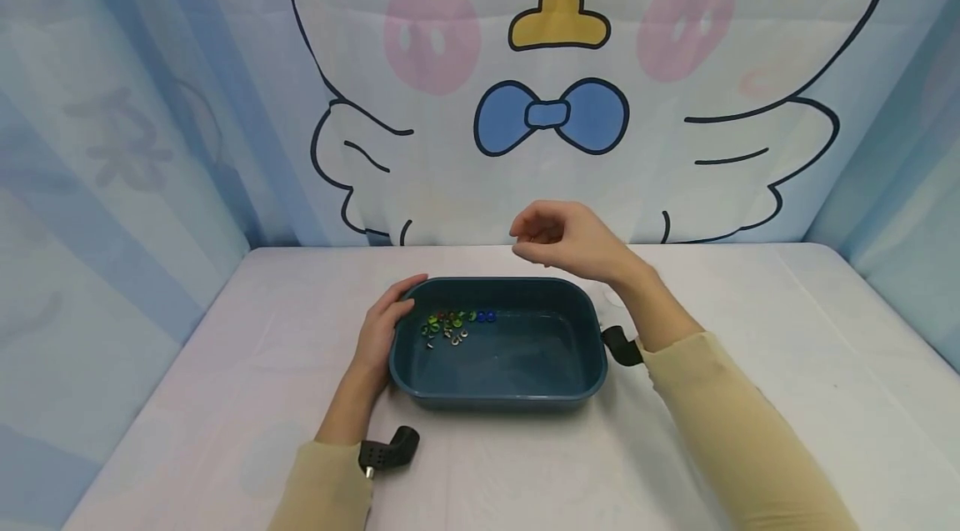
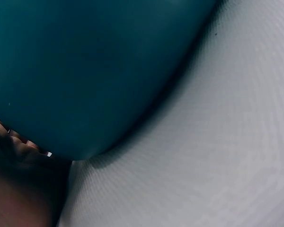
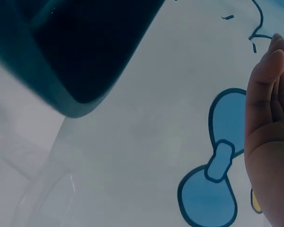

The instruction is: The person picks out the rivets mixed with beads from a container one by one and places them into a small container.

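Left hand (image 1: 382, 329) rested, fingers loosely straight, against the teal basin (image 1: 498, 393) holding small beads (image 1: 452, 324); right hand (image 1: 566, 239) hovered above, fingers loosely curled, empty.

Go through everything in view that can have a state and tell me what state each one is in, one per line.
blue tub: upright on the table, uncovered, water inside.
small coloured pieces: clustered in the tub's far left corner.
left hand: resting against the tub's left rim, fingers straight.
right hand: raised above the tub's far edge, fingers loosely curled, nothing visible in them.
white table cover: spread flat under the tub.
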Available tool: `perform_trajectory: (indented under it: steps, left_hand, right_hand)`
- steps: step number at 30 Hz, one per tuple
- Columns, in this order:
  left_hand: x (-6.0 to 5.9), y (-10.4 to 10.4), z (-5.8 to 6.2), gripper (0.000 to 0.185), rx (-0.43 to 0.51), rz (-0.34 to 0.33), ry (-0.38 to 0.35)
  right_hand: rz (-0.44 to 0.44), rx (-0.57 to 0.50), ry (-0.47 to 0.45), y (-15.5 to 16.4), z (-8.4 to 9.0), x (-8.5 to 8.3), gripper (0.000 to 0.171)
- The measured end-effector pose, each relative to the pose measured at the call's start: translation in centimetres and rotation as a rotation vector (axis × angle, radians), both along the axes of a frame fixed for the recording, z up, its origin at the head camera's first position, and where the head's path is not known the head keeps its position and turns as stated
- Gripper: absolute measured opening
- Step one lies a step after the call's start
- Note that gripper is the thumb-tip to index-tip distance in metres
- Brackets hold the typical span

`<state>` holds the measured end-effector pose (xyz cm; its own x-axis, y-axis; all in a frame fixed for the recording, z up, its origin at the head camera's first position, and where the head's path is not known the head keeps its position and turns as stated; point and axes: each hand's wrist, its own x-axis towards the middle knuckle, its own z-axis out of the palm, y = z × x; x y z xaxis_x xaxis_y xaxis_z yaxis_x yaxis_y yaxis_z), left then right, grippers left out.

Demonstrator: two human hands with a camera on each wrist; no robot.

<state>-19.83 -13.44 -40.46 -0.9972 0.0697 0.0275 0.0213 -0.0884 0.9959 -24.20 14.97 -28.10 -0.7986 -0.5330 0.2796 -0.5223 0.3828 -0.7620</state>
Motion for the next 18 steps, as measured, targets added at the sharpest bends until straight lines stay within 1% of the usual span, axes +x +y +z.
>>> perform_trajectory:
  steps: [10,18]
  left_hand:
    - [0.0,0.0,0.1,0.046,-0.012,0.003,0.006]
    - [0.0,-0.1,0.1,0.046,-0.011,0.001,0.010]
  right_hand:
    - [0.067,-0.024,0.007,-1.8,-0.5,-0.2,0.016]
    - [0.112,-0.015,0.007,-3.1,-1.1,-0.4,0.016]
